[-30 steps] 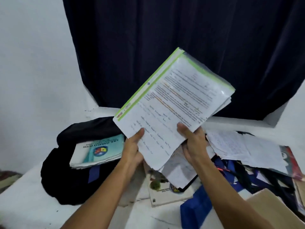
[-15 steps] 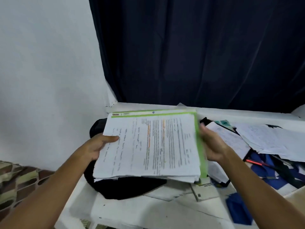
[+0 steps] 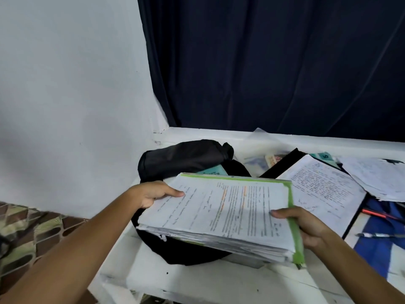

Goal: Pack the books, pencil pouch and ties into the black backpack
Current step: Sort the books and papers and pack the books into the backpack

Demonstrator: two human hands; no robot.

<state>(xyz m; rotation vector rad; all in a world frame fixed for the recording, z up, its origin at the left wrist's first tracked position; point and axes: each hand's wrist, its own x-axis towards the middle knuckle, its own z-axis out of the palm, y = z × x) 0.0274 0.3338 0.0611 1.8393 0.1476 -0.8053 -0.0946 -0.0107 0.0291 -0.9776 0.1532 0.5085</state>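
I hold a thick stack of printed papers (image 3: 221,210), green-edged along its far and right sides, flat between both hands above the black backpack (image 3: 184,159). My left hand (image 3: 153,194) grips the stack's left edge, thumb lying on the top sheet. My right hand (image 3: 306,224) grips the right edge by the green border, thumb on top, fingers underneath. The backpack lies open on the white table (image 3: 208,284), a teal book (image 3: 213,171) showing inside it. To the right lie an open notebook (image 3: 324,189) with handwritten pages, loose papers (image 3: 379,176), a red pen (image 3: 381,215), and blue cloth (image 3: 381,251). A dark curtain (image 3: 274,62) hangs behind.
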